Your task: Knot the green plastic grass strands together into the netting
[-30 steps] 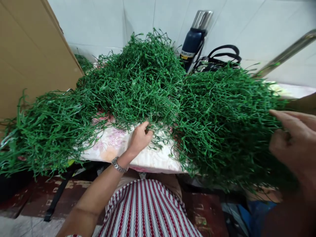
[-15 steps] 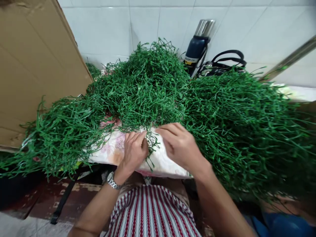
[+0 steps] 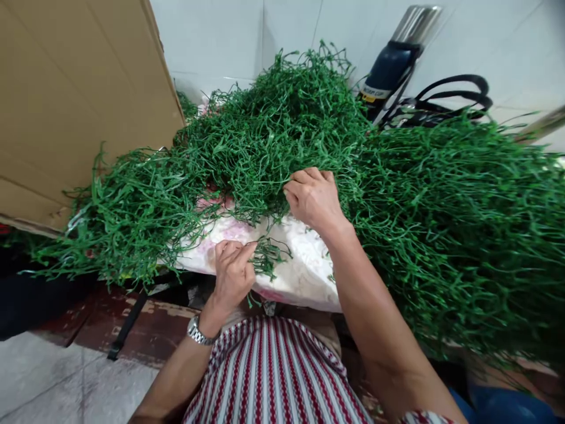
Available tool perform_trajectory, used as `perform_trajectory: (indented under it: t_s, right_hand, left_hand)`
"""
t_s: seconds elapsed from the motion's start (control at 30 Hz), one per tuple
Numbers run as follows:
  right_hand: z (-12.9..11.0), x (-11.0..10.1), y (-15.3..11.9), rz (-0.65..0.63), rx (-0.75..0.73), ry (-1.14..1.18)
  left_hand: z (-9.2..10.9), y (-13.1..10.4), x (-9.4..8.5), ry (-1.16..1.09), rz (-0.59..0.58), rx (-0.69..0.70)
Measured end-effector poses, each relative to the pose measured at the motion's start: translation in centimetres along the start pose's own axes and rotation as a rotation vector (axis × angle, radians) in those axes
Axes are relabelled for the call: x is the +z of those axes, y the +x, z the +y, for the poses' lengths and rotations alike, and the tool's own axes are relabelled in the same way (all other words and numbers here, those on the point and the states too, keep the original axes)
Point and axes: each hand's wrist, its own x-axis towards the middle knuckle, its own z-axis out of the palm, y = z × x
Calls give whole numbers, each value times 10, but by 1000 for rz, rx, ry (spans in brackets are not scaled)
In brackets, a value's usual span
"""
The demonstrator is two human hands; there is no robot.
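Note:
My left hand [image 3: 235, 272], with a metal watch at the wrist, is closed around a few thin green plastic stems [image 3: 270, 254] above the front of a flowered cloth [image 3: 304, 280]. Farther forward, my right hand [image 3: 312, 197] pinches at the near edge of the middle heap of green stems [image 3: 282, 138]; its fingertips are among the strands, and what exactly they grip is hard to make out. The stems look like artificial plant sprigs with small knobbed tips.
More green stems lie in a heap at left [image 3: 132, 221] and a large one at right [image 3: 463, 235]. A cardboard box [image 3: 83, 94] stands at the left. Behind the heaps are a dark blue thermos [image 3: 391, 65] and a bag with black handles [image 3: 459, 97], by a tiled wall.
My right hand has moved forward, away from my left hand, to the middle heap. My left hand still holds the stems, slightly lower. The camera view has shifted.

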Motion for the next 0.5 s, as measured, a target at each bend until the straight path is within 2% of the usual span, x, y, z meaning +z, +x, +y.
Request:
perform_trajectory:
  t_s: [0.2,0.33,0.5]
  right_hand:
    - [22,8,7,80,124,-9]
    - [25,12,10,81,220,4]
    - [21,0,1,122,183,71]
  left_hand:
    - [4,-10,-1,-23,52,110]
    - [10,-13,0,-73,17,164]
    - [9,-6,4,-126,-40,70]
